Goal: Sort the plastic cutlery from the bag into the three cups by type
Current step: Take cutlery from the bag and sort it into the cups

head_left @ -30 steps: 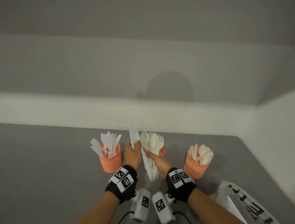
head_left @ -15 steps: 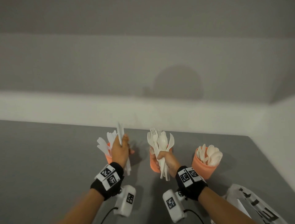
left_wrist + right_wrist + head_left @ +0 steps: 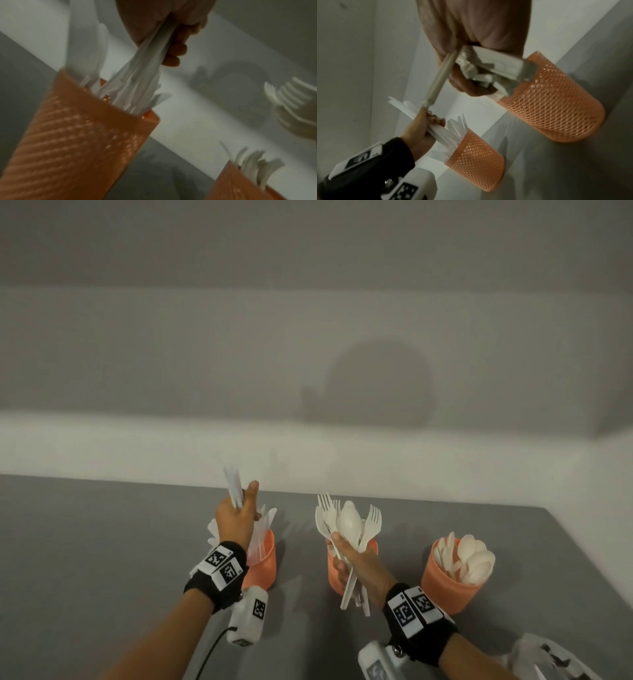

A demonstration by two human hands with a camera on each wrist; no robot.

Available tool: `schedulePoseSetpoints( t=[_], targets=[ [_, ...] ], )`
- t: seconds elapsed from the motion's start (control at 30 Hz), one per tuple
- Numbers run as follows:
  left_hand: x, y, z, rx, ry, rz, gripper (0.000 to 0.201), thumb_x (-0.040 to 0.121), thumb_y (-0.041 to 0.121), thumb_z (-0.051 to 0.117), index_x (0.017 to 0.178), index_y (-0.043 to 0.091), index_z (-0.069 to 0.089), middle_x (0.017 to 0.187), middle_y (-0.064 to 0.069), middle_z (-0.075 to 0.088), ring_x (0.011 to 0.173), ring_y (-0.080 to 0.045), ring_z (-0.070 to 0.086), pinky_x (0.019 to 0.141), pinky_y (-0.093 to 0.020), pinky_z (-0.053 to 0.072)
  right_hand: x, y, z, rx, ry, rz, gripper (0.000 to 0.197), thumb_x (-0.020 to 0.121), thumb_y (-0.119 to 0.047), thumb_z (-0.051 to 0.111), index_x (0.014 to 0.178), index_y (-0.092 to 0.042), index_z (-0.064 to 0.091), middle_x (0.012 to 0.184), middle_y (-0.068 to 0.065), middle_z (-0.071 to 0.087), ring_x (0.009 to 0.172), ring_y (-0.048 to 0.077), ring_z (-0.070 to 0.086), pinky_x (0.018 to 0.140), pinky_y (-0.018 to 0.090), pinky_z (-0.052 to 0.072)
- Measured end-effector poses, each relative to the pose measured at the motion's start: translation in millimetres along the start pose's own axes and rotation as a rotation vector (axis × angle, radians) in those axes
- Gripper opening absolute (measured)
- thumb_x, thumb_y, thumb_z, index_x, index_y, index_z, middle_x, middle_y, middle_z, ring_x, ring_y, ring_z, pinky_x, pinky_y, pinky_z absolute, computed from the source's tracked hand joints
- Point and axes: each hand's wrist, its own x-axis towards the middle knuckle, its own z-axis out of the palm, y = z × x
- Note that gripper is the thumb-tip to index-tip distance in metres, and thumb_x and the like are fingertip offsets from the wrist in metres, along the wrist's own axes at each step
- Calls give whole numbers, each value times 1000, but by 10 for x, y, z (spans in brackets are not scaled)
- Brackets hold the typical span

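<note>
Three orange mesh cups stand in a row on the grey table (image 3: 102,542). The left cup (image 3: 265,563) holds white knives. My left hand (image 3: 239,510) grips a few knives (image 3: 233,487) upright above it. In the left wrist view these knives (image 3: 145,60) reach down into that cup (image 3: 82,132). In front of the middle cup (image 3: 334,575), my right hand (image 3: 354,565) grips a bundle of forks and a spoon (image 3: 347,520). The right wrist view shows the bundle's handles (image 3: 498,65) beside the middle cup (image 3: 556,106). The right cup (image 3: 448,583) is full of spoons.
The crumpled plastic bag (image 3: 548,659) lies at the near right corner of the table. A white wall ledge (image 3: 137,446) runs along the table's far edge, and a wall closes the right side. Bare grey table spreads to the left of the cups.
My left hand has drawn the knives out of the bundle and carried them left to the left cup, their lower ends now inside it. My right hand has kept the remaining bundle by the middle cup.
</note>
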Motion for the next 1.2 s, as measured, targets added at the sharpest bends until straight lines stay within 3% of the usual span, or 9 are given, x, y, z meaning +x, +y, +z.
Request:
schedulePoseSetpoints(
  t=[0.23,0.4,0.57,0.67,0.77,0.9,1.0,1.1,1.2],
  targets=[
    [-37,-275,10,203,-38,174,15,82,12,68,87,11,54,67,-3,55,61,-11,51,60,-14,42,72,96,5,-64,-7,-70,18,86,-21,67,92,-9,56,51,1,42,35,10,40,38,20,38],
    [-61,-361,4,502,-129,315,20,85,21,66,72,5,65,73,-8,61,79,-26,55,81,-39,45,48,102,47,-75,30,-88,9,88,-13,62,96,-9,60,54,-1,42,37,3,37,38,16,35],
    [-290,-60,49,550,-58,584,38,86,40,48,91,9,70,93,-7,65,94,-24,53,81,-34,43,88,148,32,-89,93,-91,9,91,-15,59,87,-7,55,47,-5,46,35,6,40,38,18,38],
    [-541,155,174,330,-208,422,25,94,27,49,96,9,65,90,-3,64,86,-18,56,76,-24,43,48,109,43,-22,85,-100,14,92,-18,58,91,-4,54,53,2,49,37,11,44,38,22,39],
    [-721,140,322,270,-455,102,24,95,30,47,103,12,60,87,1,64,86,-16,61,80,-27,46,-25,63,51,-27,77,-124,19,93,-22,57,95,-3,56,57,7,51,37,12,48,39,22,40],
    [-875,46,465,249,-602,-56,34,98,26,42,74,8,58,61,-3,59,59,-14,57,71,-33,48,-154,37,85,2,37,-191,22,93,-18,55,105,0,52,58,13,54,36,15,50,39,24,42],
    [-902,36,531,205,-517,-123,34,97,18,39,69,9,55,55,-6,56,52,-18,54,65,-34,47,-216,5,73,31,7,-126,16,95,-17,52,104,-4,55,60,12,58,41,17,53,41,25,43],
    [-816,137,532,-25,-329,-192,28,97,14,36,83,8,60,73,-12,65,70,-30,64,74,-38,54,-235,-30,32,147,42,-40,20,95,-16,51,108,-1,56,67,13,62,50,20,61,44,27,51],
    [-729,294,468,-197,-244,-195,25,99,9,30,98,8,54,66,-8,57,58,-16,61,65,-29,53,-265,-65,-37,231,80,-19,12,96,-11,47,97,-5,58,64,13,58,47,19,58,45,26,49]
  ],
)
